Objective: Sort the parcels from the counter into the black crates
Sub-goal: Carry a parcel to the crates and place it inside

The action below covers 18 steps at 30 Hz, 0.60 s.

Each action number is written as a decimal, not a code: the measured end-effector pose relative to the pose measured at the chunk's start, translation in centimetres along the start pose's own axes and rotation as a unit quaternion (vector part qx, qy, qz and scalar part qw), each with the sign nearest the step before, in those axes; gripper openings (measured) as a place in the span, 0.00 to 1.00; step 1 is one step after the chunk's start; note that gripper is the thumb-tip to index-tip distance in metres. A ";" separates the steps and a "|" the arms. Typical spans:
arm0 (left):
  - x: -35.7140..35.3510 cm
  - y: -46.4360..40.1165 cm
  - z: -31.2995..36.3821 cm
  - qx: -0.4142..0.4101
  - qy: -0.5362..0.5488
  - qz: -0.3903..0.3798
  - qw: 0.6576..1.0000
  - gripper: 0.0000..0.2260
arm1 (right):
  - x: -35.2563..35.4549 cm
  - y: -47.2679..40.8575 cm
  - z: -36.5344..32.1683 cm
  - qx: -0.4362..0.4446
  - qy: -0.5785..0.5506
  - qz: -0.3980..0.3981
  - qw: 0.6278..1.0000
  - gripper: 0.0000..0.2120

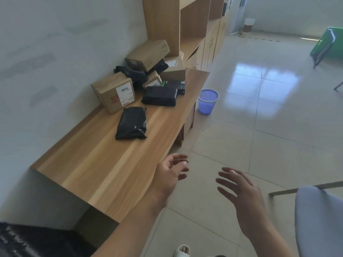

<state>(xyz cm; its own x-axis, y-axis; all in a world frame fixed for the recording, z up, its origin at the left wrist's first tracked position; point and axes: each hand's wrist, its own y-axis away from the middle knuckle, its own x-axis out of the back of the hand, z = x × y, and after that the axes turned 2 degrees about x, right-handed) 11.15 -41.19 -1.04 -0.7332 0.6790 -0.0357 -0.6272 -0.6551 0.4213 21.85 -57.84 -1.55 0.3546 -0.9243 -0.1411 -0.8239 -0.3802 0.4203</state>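
Several parcels lie on the wooden counter along the left wall. Nearest me is a black plastic mailer. Behind it stand a cardboard box with a white label and a second black mailer. Further back more boxes and black bags are heaped, topped by a brown box. My left hand hovers by the counter's front edge, fingers relaxed and empty. My right hand hangs over the floor, fingers spread, holding nothing. A black crate corner shows at the bottom left.
A blue mesh waste basket stands on the tiled floor beside the counter's far end. Tall wooden shelves rise behind the parcels. A grey chair seat is at the right edge, a green object far right.
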 end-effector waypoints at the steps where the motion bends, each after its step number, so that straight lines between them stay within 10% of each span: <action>1: -0.5 -1.1 0.3 0.000 -0.002 0.003 1.000 0.07 | -0.2 -1.6 -0.4 -0.007 0.000 -0.006 1.000 0.10; 18: -2.9 -16.6 5.1 0.058 0.085 0.311 0.945 0.07 | -9.7 -30.7 -9.5 -0.108 0.116 -0.275 0.948 0.09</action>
<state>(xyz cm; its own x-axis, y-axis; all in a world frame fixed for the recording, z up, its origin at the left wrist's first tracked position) 25.01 -30.55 -3.27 -0.9883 0.1052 0.1100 -0.0355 -0.8621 0.5055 47.87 -36.88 -4.54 0.8129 -0.5465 -0.2012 -0.3851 -0.7637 0.5181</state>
